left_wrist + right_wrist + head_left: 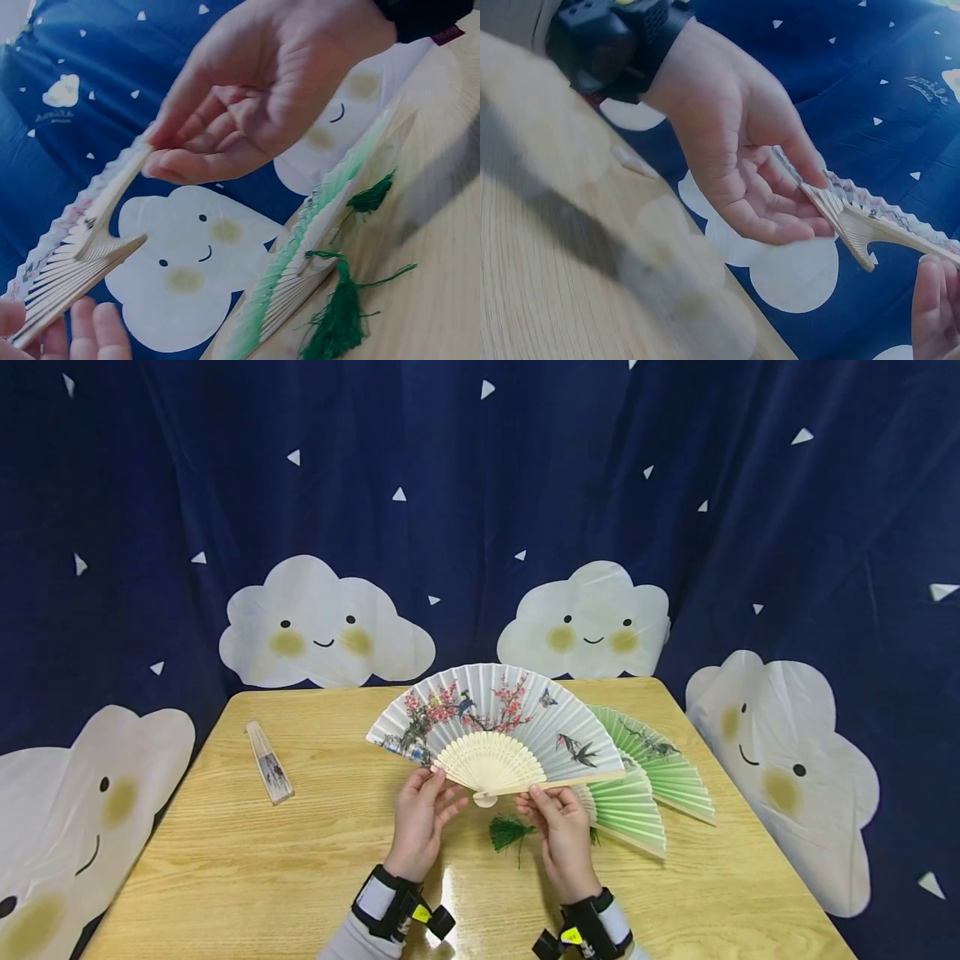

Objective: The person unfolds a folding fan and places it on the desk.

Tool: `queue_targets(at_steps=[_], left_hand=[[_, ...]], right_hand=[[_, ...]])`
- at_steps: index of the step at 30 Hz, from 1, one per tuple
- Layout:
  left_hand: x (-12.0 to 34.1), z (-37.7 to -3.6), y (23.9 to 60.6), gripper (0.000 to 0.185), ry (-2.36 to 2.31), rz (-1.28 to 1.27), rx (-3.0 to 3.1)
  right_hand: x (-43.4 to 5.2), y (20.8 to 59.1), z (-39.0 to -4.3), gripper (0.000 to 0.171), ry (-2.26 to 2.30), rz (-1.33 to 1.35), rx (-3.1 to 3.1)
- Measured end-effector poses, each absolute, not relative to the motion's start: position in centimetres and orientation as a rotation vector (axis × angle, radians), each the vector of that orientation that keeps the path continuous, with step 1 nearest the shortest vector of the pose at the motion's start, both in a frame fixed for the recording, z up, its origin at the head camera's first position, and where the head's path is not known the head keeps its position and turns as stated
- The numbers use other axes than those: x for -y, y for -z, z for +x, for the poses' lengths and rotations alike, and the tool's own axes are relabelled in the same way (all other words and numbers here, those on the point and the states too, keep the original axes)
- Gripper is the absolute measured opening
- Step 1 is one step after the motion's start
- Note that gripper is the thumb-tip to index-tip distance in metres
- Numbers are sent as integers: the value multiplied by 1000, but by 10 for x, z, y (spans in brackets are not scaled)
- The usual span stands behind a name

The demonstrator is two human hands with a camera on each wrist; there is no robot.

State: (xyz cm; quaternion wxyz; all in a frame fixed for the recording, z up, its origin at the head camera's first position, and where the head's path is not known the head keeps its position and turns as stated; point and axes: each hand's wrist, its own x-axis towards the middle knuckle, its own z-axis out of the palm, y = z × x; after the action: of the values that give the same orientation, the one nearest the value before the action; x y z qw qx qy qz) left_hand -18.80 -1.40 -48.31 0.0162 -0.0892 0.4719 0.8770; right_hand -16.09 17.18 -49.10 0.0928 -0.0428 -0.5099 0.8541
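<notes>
White floral fan (495, 727) is raised above the wooden table (262, 877), spread wide between 2 hands, its pivot end toward the person. The left hand (422, 822) pinches its left edge with thumb and fingers. The right hand (562, 839) pinches its right edge likewise, the remaining fingers loosely bent.

A green tassel (510, 833) shows low between the hands, nearer the right. Just right of the right hand, the near green fan (630, 806) lies spread on the table; the far green fan (663, 752) lies spread beyond it, farther out on the same side. The raised fan hides part of both, so I cannot tell whether they touch. Well to the left of the left hand lies a folded fan (272, 768). Past both hands hangs a blue curtain (450, 443) with white clouds.

Judging by how things lie, unfolding looks finished for 3 of the 4 fans: the held white fan and the 2 green. Setting down the white fan is not yet done, and the folded fan seems untouched.
</notes>
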Motion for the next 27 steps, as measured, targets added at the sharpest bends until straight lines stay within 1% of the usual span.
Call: queue_targets(at_steps=[2, 7, 9, 14, 18, 23, 27], left_hand=[[11, -187, 485, 17, -2668, -242, -1487], [1, -185, 492, 37, -2570, -111, -1486], [-1, -184, 494, 41, -2572, -80, -1487], [1, -185, 499, 40, -2592, -98, -1530], [5, -186, 504, 41, -2527, -113, -1622], [9, -189, 517, 43, -2417, -113, -1729], [12, -189, 529, 42, -2349, -120, -1768]], right_hand=[[-171, 492, -161, 8, -2502, -110, 1537], [-169, 495, -161, 5, -2473, -83, 1530], [-167, 497, -161, 7, -2473, -94, 1531], [-162, 503, -155, 16, -2504, -158, 1589], [-157, 509, -148, 22, -2618, -235, 1585], [-152, 519, -140, 20, -2772, -357, 1534], [-152, 527, -134, 20, -2848, -406, 1534]])
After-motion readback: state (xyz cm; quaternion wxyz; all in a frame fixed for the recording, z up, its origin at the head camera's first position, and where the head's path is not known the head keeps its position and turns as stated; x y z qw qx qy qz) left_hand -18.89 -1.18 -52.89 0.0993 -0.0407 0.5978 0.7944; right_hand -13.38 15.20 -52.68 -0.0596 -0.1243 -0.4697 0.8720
